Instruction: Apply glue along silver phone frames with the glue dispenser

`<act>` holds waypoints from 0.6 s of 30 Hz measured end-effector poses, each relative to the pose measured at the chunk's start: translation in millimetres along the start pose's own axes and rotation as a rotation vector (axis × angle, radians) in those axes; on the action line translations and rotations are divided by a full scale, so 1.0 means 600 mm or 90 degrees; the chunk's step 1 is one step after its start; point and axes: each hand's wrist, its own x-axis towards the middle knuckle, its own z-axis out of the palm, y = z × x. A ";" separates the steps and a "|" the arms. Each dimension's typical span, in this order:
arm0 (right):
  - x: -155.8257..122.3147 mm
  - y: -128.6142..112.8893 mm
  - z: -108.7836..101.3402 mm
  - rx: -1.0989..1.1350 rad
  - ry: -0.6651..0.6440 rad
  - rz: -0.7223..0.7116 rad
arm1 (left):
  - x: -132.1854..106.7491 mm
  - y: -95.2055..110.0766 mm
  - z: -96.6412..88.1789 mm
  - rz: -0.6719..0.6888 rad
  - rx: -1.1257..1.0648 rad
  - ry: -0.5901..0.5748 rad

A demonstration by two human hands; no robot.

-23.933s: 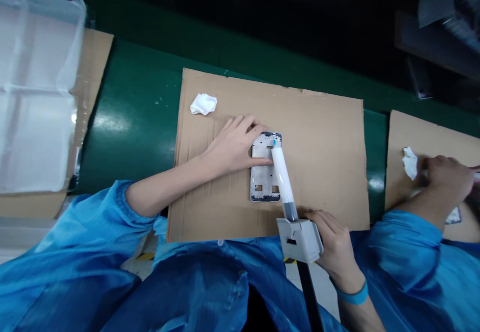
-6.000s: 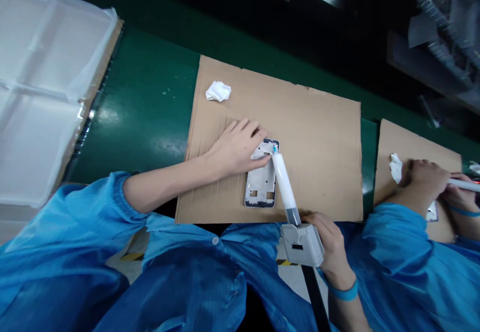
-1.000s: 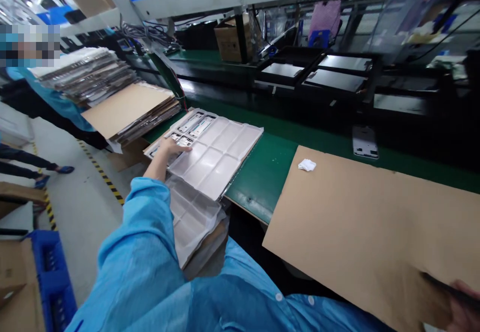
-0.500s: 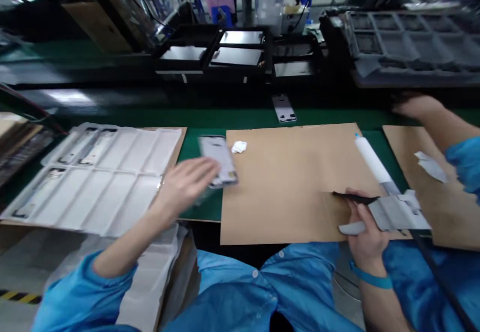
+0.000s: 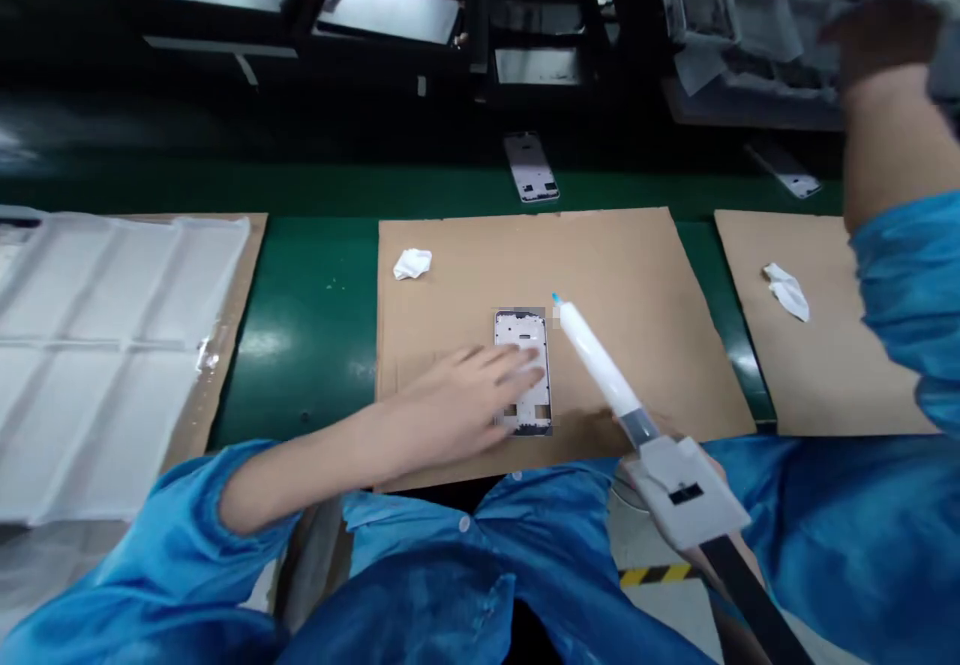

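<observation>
A phone mid-frame [image 5: 522,330] lies upright on the brown cardboard sheet [image 5: 600,245] in front of me. Over its left and middle part is my left hand [image 5: 469,395], fingers stretched out and slightly blurred; contact is hard to make out. My right hand [image 5: 724,470] is mostly hidden behind a white syringe-like dispenser [image 5: 600,357], closed around its grey-white body. The dispenser's blue tip points up and left, just right of the frame's top edge. A black strap or cable runs from its lower end.
A crumpled white wipe [image 5: 412,264] lies on the cardboard's upper left. A second phone frame [image 5: 532,167] rests on the green bench [image 5: 315,295]. White compartment trays [image 5: 97,375] stand at left. A co-worker's arm [image 5: 900,155] reaches over the right side near stacked clear trays [image 5: 750,15].
My left hand has brought the phone frame from the cardboard's left edge onto its middle. The dispenser has swung leftward with my right hand; the black tool seen there before is out of sight.
</observation>
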 end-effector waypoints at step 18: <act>0.070 -0.084 -0.059 -0.058 -0.118 -0.193 | 0.086 -0.096 0.082 -0.137 -0.122 0.198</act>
